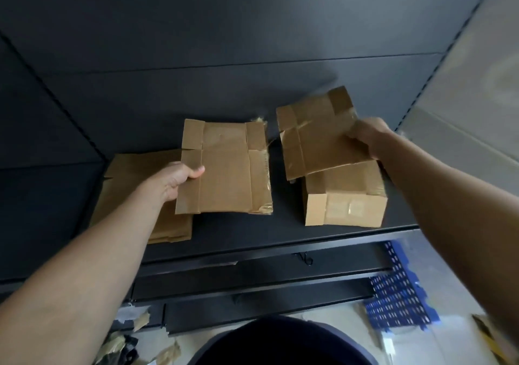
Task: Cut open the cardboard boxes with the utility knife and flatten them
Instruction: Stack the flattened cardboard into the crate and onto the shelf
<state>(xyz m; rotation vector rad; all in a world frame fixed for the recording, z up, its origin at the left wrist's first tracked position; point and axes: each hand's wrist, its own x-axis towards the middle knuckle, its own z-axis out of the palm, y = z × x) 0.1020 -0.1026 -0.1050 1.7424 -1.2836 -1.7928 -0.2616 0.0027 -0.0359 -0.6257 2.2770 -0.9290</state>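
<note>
My left hand (175, 179) grips the left edge of a flattened brown cardboard box (227, 168), held just above the dark shelf (252, 232). Under and left of it lies a pile of flattened cardboard (126, 173). My right hand (368, 134) pinches the right edge of a second flattened box (317, 134), tilted and raised over an unopened taped box (345, 196) that stands on the shelf at the right. Shreds of tape hang from both held pieces. No utility knife is visible.
The shelf has a dark back panel (224, 41) and a lower dark ledge (252, 280). A blue perforated crate (398, 288) stands on the floor at the lower right. Scraps of tape and cardboard (134, 336) lie on the floor at the lower left.
</note>
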